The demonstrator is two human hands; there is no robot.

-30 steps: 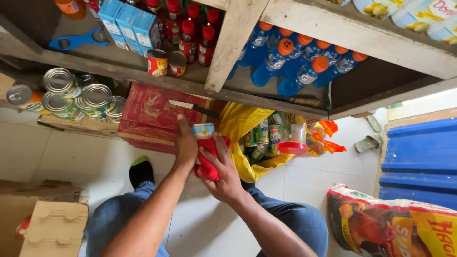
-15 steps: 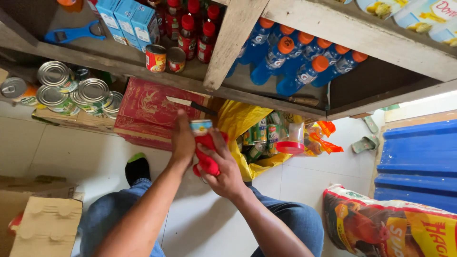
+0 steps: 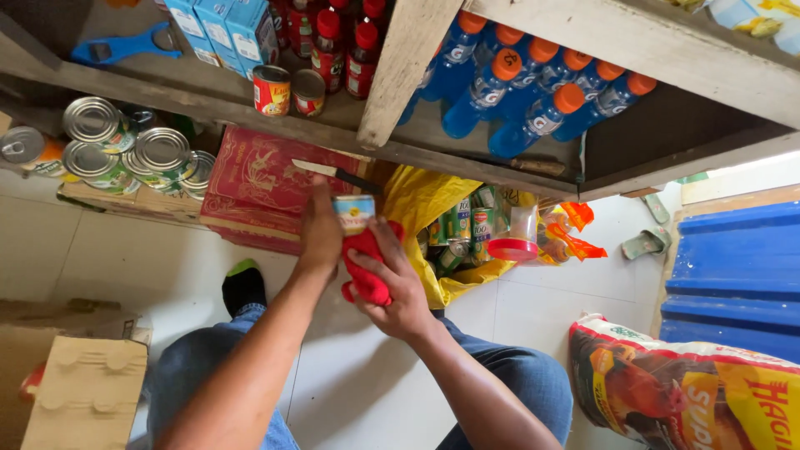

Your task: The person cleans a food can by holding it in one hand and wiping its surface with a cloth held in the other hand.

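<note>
My left hand grips a small tin can with a colourful label, held upright in front of me. Against the can's lower side my right hand presses a red cloth bunched in its fingers. Both hands hover above the white tiled floor, just in front of a red carton with a knife lying on top. To the right sits a yellow bag holding several more cans.
A wooden shelf carries blue bottles, red bottles, blue cartons and two tins. Silver-topped cans sit at left. A cardboard box lies lower left, a printed sack lower right, blue sheeting at right.
The can and both hands have shifted slightly down and toward me; the red cloth has slid along the can's side. The view has moved a little lower.
</note>
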